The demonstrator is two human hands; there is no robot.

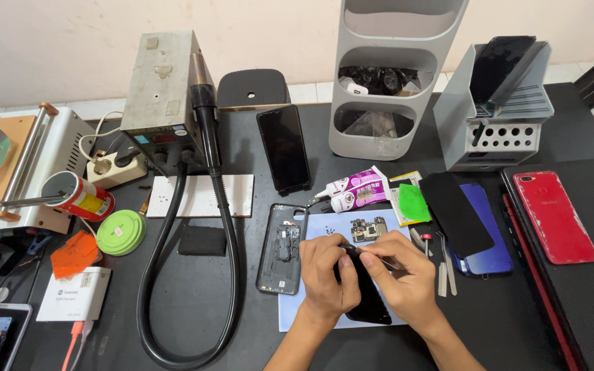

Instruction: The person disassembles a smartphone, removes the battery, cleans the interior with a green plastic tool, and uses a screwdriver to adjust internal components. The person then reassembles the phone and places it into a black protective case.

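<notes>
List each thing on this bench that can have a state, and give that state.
Left hand: gripping the black phone.
Right hand: holding a thin metal tool.
Black phone: lying on the light mat, screen dark.
Phone shell: back open, insides showing.
Circuit board: loose on the mat.
Upright phone: leaning, screen dark.
Red phone: face down.

Head view: two bare forearms enter from the bottom edge, no sleeves in frame. Left hand (326, 273) and right hand (401, 273): no gloves, rings, watch or wristband visible. Fingernails short, no polish seen. No tape, bandage or marks on either wrist. Upper arms and clothing lie outside the frame, cannot tell what is worn
</notes>
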